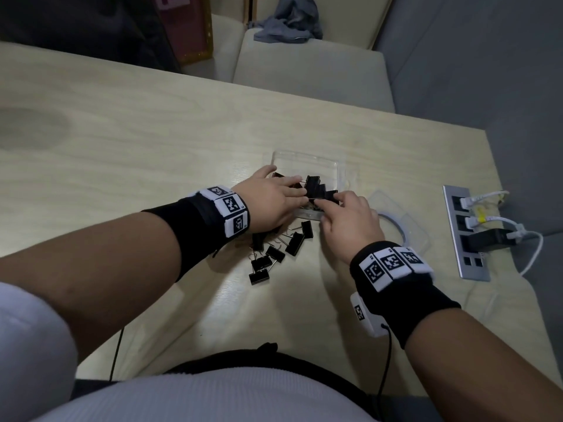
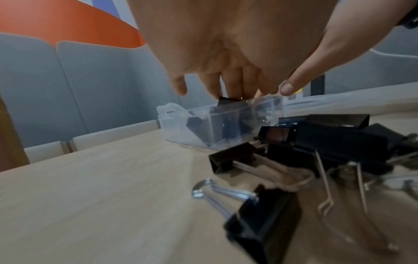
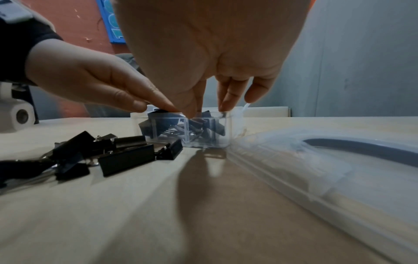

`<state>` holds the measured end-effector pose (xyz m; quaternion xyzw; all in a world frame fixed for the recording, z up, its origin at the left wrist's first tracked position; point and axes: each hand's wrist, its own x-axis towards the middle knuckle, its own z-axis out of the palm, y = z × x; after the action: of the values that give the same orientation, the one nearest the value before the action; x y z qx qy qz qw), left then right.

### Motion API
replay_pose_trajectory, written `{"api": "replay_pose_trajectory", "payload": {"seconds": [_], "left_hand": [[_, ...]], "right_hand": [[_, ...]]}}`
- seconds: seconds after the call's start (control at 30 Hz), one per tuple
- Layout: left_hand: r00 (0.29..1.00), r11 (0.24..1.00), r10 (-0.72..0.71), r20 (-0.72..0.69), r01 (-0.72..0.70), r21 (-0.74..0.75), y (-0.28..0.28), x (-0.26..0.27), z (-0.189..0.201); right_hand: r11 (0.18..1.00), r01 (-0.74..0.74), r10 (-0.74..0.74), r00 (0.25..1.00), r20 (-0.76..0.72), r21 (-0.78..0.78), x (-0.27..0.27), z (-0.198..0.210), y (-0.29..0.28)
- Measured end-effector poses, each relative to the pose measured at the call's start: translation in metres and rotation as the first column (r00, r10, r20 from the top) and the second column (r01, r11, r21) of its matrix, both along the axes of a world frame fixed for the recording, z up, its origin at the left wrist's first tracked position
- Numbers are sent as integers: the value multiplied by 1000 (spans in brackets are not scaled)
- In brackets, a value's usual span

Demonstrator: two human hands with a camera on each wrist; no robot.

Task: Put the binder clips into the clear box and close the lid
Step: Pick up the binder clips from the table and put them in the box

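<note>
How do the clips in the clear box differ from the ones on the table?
Clips in the clear box are heaped together, walled in, under both hands' fingers. Clips on the table are scattered flat, untouched, wire handles splayed. Both sets are black with silver handles.

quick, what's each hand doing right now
Left hand: fingers straight, tips down on the binder clips in the clear box; open.
Right hand: fingertips at the clips over the box; a grip cannot be told.
</note>
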<state>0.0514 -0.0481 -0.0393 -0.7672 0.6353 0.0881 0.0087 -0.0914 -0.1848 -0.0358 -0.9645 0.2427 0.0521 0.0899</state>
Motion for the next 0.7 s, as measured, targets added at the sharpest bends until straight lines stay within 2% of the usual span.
{"api": "replay_pose_trajectory", "payload": {"seconds": [0.13,0.33,0.43,0.53,0.6,0.7], "left_hand": [[999,991,-50,13,48,122,-3,0,0],[997,982,-66,27,60,179,-4,0,7],[999,992,-33,-4,33,119,0,1,14],[999,1000,7,-34,-8,-30,7,3,18],[999,997,24,-44,-28,-78,15,5,20],[996,993,-86,-5,85,-79,32,2,20]], "right_hand": [[1000,-18,17,999,-40,-23,2,1,2],[999,6,-5,1000,-26,34,4,5,2],[997,32,-35,998,46,77,3,8,4],[995,17,-27,995,97,99,-1,10,7],[991,-58,45,993,109,117,-4,11,12],[960,-237,233,972,40,147,-10,9,21]]}}
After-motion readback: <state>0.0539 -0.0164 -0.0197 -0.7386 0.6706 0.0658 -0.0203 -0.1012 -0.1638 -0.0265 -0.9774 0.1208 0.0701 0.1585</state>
